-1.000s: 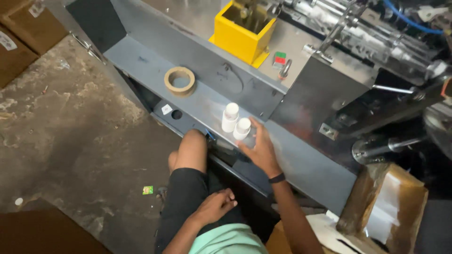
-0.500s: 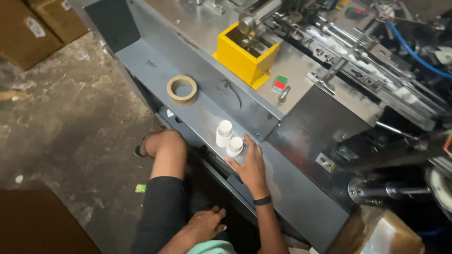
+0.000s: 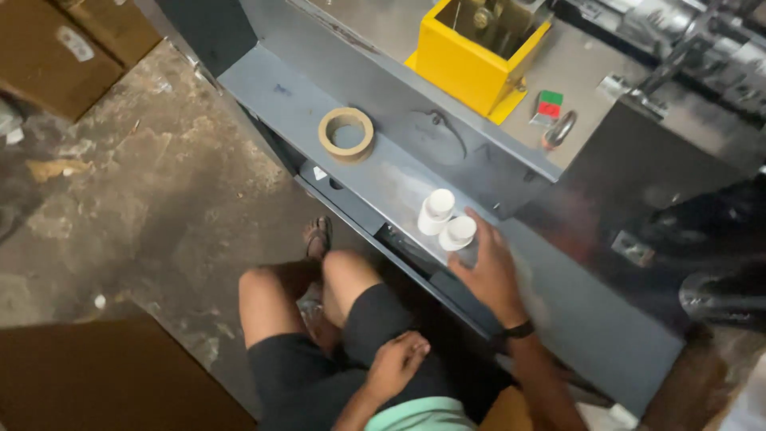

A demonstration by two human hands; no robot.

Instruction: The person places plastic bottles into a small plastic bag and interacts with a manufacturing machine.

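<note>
Right hand (image 3: 493, 274) beside ledge-edge cups (image 3: 447, 222)

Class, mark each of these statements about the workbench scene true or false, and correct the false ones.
1. The right hand rests on the grey ledge beside two white containers. True.
2. The left hand holds the roll of tape. False: it rests on the person's thigh; the tape lies alone on the ledge.
3. The box on the machine top is yellow. True.
4. The white containers lie on the floor. False: they stand on the ledge.
5. The right wrist carries a dark band. True.
</note>
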